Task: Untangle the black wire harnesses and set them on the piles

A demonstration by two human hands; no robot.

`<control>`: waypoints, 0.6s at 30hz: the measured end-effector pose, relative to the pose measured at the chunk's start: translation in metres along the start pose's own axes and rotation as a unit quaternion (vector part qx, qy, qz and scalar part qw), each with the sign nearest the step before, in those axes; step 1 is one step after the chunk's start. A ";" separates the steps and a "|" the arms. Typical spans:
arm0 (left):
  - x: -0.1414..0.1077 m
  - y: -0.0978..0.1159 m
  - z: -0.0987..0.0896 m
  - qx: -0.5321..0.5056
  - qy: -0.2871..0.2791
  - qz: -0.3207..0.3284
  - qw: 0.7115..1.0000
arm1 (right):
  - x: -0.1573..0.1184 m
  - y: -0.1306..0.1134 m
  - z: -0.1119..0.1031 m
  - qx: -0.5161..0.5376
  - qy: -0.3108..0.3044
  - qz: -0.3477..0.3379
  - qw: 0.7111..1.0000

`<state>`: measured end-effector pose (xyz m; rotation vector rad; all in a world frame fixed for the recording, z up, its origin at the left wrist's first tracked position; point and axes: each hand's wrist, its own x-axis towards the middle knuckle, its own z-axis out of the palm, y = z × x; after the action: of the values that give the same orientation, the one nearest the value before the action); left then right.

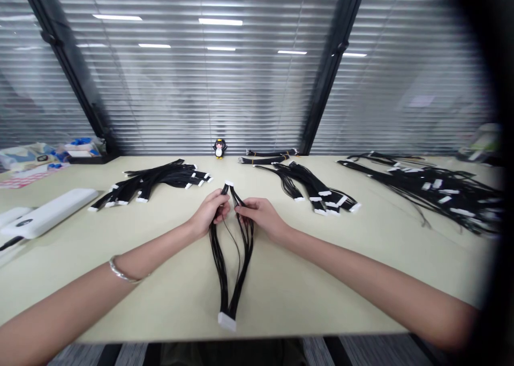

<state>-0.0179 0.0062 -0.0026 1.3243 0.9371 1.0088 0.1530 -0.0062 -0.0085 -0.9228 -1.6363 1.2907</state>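
Between my hands is a black wire harness (219, 264) with white connectors at both ends. Its wider connector (227, 321) lies close to the table's front edge, and its smaller connector (229, 184) points away from me. The wires are parted into two bundles, with one thin strand hanging loose between them. My left hand (214, 208) is closed around the left bundle just below the small connector. On the other side, my right hand (259, 214) pinches the right bundle, the thumb on top. Some fingertips of both hands are hidden behind the wires.
Piles of black harnesses lie at the left (160, 178), right of centre (313, 184) and far right (437, 189). Two tied cable bundles (267, 159) and a penguin figurine (219, 148) are along the back. A long white device (52, 213) rests at the left.
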 end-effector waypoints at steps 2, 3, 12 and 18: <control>-0.001 0.002 0.002 0.024 0.001 -0.002 1.000 | 0.000 0.000 0.000 -0.008 0.004 -0.002 1.000; -0.002 0.002 0.002 0.040 0.001 -0.001 0.999 | 0.000 0.000 0.000 -0.013 0.006 -0.003 1.000; 0.000 0.001 0.002 0.065 -0.011 0.003 0.998 | 0.001 0.006 -0.002 -0.024 0.035 -0.011 0.999; 0.001 -0.003 0.001 0.034 -0.003 -0.002 0.999 | 0.001 0.006 -0.002 -0.014 0.015 -0.015 1.000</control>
<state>-0.0163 0.0066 -0.0059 1.3809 0.9763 0.9774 0.1546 -0.0032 -0.0140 -0.9257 -1.6422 1.2305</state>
